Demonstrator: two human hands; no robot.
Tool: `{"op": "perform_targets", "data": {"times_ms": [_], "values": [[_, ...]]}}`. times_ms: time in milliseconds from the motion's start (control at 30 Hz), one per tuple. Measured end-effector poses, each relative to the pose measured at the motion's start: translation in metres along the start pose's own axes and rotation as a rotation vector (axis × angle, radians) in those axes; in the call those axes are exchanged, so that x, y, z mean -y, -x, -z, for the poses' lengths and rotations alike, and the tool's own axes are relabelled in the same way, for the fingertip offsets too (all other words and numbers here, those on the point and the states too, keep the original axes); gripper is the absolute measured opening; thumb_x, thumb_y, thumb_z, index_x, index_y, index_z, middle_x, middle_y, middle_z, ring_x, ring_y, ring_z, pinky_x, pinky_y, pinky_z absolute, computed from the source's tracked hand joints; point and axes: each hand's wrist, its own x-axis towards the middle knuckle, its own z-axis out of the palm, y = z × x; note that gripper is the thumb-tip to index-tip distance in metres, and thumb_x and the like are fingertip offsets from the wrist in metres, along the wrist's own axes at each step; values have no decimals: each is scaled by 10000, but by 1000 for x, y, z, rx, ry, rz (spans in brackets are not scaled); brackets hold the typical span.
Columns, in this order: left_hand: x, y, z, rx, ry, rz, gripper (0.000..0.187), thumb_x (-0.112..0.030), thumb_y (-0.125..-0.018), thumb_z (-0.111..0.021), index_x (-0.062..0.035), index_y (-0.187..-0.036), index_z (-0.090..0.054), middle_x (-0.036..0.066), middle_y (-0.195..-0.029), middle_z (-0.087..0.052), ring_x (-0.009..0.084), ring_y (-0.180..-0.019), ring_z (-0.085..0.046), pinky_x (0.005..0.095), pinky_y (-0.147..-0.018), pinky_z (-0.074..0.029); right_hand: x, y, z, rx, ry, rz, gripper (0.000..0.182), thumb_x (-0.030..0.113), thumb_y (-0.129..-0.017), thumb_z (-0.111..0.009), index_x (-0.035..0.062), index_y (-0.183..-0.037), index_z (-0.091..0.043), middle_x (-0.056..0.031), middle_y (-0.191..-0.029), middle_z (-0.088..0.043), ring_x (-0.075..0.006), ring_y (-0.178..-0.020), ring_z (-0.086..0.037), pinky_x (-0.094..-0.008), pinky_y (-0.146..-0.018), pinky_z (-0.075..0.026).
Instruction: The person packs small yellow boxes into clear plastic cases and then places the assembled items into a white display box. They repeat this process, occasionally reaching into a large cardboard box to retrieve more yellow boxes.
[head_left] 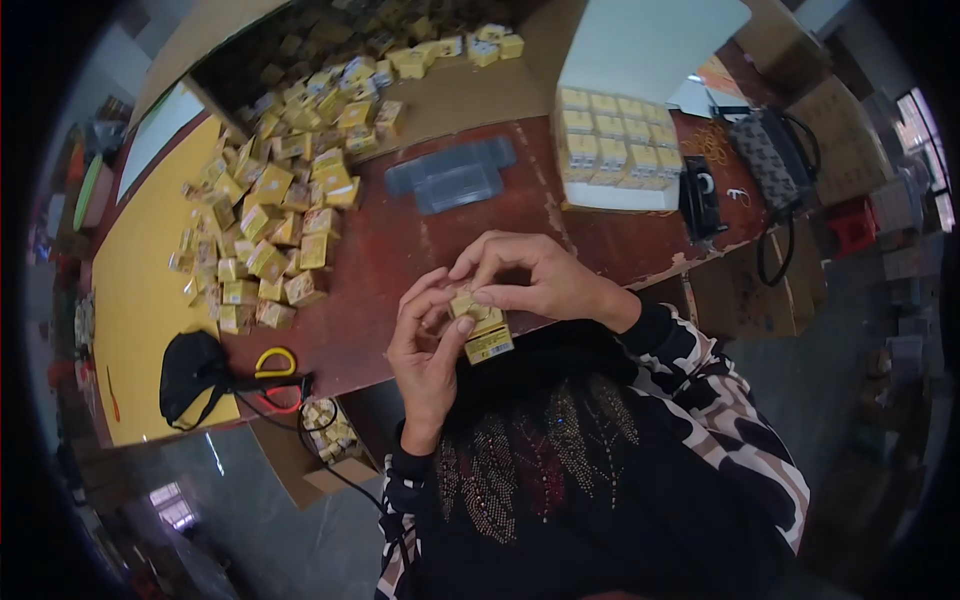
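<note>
- Apparently, handwork on a small yellow box [489, 346] is underway.
- Left hand [424, 352] grasps its side; right hand [548, 280] pinches its top.
- The next move likely calls for light fingertips.

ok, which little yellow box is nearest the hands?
The box held between left hand and right hand; the others lie heaped or in rows, untouched.
</note>
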Motion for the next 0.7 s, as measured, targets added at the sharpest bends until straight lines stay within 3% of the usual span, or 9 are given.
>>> {"op": "perform_targets", "data": {"times_ms": [67, 133, 167, 233, 300, 367, 500, 567, 700], "values": [[-1, -2, -2, -10, -46, -8, 274, 54, -867, -666, -10, -1120, -584, 146, -1386, -500, 171, -1140, -578, 302, -946, -490, 4, 10, 6, -77, -151, -48, 136, 55, -904, -677, 16, -1033, -653, -109, -1211, -604, -151, -1109, -582, -287, -908, -486], [-4, -4, 0, -37, -82, -13, 271, 39, -852, -682, -11, -1098, -579, 154, -1384, -506, 138, -1066, -571, 284, -912, -479, 16, 27, 33, -400, -26, -81, 162, 42, -898, -681, 21, -1054, -644, -82, -1163, -621, -128, -1024, -608, -276, -848, -511], [0, -6, 1, -61, -46, -23, 274, 21, -844, -703, -15, -1084, -577, 160, -1382, -513, 104, -961, -534, 266, -894, -453, 12, 39, 58, -621, -22, -124, 119, 70, -914, -668, 31, -1026, -657, -36, -1057, -651, -94, -909, -622, -255, -755, -516], [4, -9, 2, -27, -43, -22, 277, 16, -843, -708, -18, -1085, -579, 162, -1380, -518, 98, -939, -515, 260, -895, -442, 0, 78, 125, -1021, 339, -59, 102, 100, -915, -647, 30, -976, -690, -10, -902, -678, -95, -810, -619, -260, -722, -494], [9, -7, 3, -36, -51, -4, 279, -3, -843, -720, -27, -1085, -583, 168, -1369, -533, 94, -934, -494, 261, -920, -417, -14, 125, 181, -1264, 540, -104, 137, 141, -907, -652, 19, -938, -703, -33, -832, -693, -101, -723, -614, -278, -673, -489], [13, -8, -1, -19, -37, 0, 281, -4, -842, -721, -26, -1085, -583, 169, -1370, -533, 94, -933, -495, 259, -912, -420, -17, 171, 214, -1238, 831, -347, 200, 193, -891, -676, -4, -886, -707, -68, -784, -698, -102, -711, -625, -291, -642, -485], [15, -11, -12, -7, -22, 5, 288, -5, -838, -726, -28, -1087, -583, 171, -1372, -532, 94, -928, -501, 256, -896, -433, -35, 231, 252, -1090, 860, -605, 245, 229, -878, -693, -10, -825, -706, -72, -701, -667, -110, -653, -610, -304, -626, -477], [18, -12, -14, 14, -23, 10, 290, -2, -838, -726, -29, -1089, -584, 173, -1375, -530, 89, -913, -496, 256, -892, -438, -30, 237, 249, -926, 697, -822, 226, 189, -898, -688, 14, -754, -693, 25, -689, -618, -55, -632, -512, -282, -590, -423], [19, -13, -13, 42, -22, 48, 298, 7, -837, -723, -34, -1097, -583, 177, -1382, -523, 74, -870, -473, 255, -893, -444, -41, 248, 247, -874, 445, -731, 207, 189, -855, -730, 7, -761, -705, 22, -665, -632, -76, -631, -557, -278, -613, -445]]}}
